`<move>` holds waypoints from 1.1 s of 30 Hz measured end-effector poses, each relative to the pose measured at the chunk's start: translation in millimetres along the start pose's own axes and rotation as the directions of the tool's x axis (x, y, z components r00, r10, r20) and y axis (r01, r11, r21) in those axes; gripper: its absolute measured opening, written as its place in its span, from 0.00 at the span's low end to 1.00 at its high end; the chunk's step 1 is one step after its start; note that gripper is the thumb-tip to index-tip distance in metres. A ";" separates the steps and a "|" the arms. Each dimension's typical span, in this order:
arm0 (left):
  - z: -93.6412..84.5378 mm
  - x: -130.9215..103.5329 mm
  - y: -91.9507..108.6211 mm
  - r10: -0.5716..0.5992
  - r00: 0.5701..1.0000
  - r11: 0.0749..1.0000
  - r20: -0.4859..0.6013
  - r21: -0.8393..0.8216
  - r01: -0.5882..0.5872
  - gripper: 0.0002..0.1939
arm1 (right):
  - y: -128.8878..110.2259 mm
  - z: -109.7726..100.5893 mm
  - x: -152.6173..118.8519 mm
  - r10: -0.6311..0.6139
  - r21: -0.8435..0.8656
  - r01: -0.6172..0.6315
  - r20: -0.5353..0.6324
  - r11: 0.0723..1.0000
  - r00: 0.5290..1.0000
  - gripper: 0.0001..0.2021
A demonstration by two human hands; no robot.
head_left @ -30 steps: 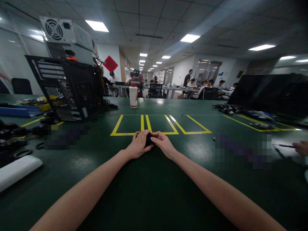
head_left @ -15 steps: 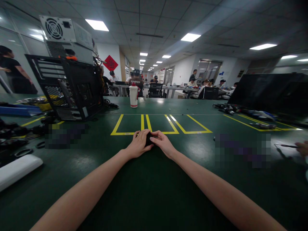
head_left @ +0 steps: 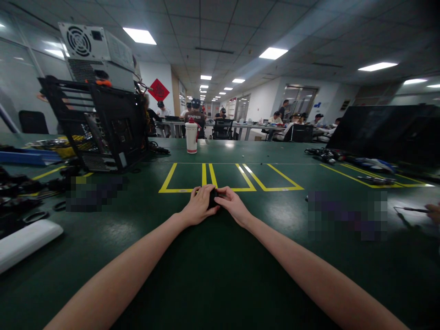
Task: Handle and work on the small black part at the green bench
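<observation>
A small black object sits between my hands above the green table; its kind cannot be made out. My left hand is wrapped around its left side, thumb below and fingers over the top. From the right, my right hand pinches its edge with thumb and fingertips. Most of the object is covered by my fingers. Just beyond my hands, yellow tape outlines mark the tabletop.
A black computer case with power supplies on top stands at left. A white cup is behind the tape. A white object lies front left, and a dark monitor stands right. Another person's hand holds a thin tool.
My hands keep nearly the same grip on the black object. In the background, a person at far left has shifted behind the computer case, and a standing person has moved right.
</observation>
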State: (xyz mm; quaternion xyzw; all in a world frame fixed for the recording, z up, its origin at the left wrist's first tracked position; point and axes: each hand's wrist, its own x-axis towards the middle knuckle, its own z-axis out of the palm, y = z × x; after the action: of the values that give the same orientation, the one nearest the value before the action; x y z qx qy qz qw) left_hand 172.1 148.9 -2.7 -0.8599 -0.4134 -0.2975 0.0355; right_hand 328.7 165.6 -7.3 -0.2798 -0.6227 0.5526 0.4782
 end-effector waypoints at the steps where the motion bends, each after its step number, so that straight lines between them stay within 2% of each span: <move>1: 0.5 0.1 -0.2 -0.001 1.000 1.000 -0.002 0.002 0.001 0.27 | 0.4 0.4 0.2 0.000 -0.008 0.000 -0.018 1.000 1.000 0.13; 4: 1.5 0.3 -0.6 -0.002 1.000 1.000 -0.005 0.000 0.002 0.27 | 2.9 0.3 2.0 0.005 -0.036 -0.006 -0.050 0.999 0.999 0.13; 10: 1.8 0.4 -0.9 -0.001 1.000 1.000 -0.012 -0.007 0.001 0.28 | 4.5 -1.0 3.2 0.070 -0.003 -0.070 -0.018 0.998 0.997 0.15; 14: 1.5 0.2 -0.4 0.005 1.000 1.000 -0.020 0.001 -0.005 0.27 | 1.1 0.6 0.9 0.021 0.028 -0.021 0.020 0.999 1.000 0.15; 19: 2.9 -0.1 -1.0 0.005 1.000 1.000 -0.018 0.006 -0.005 0.27 | 3.2 1.4 1.2 -0.022 -0.012 0.022 -0.052 1.000 0.998 0.11; 26: 1.0 0.7 -0.9 0.001 1.000 1.000 -0.005 0.009 -0.001 0.27 | 7.2 -1.0 3.5 0.055 -0.026 -0.056 -0.044 0.998 0.998 0.15; 29: 0.4 0.6 -0.8 0.000 1.000 1.000 -0.002 0.017 0.000 0.27 | 5.5 -0.4 2.5 0.031 -0.031 -0.032 -0.029 0.999 0.999 0.14; 33: 3.1 0.4 -2.0 0.003 1.000 0.999 -0.016 0.037 -0.002 0.28 | 4.2 2.2 2.0 -0.005 -0.040 0.001 -0.087 0.999 0.996 0.10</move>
State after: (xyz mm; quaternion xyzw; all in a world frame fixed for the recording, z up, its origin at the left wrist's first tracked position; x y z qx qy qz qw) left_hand 172.3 151.4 -5.4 -0.8571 -0.4175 -0.2968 0.0550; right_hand 325.2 167.4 -10.5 -0.3122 -0.6126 0.5266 0.5000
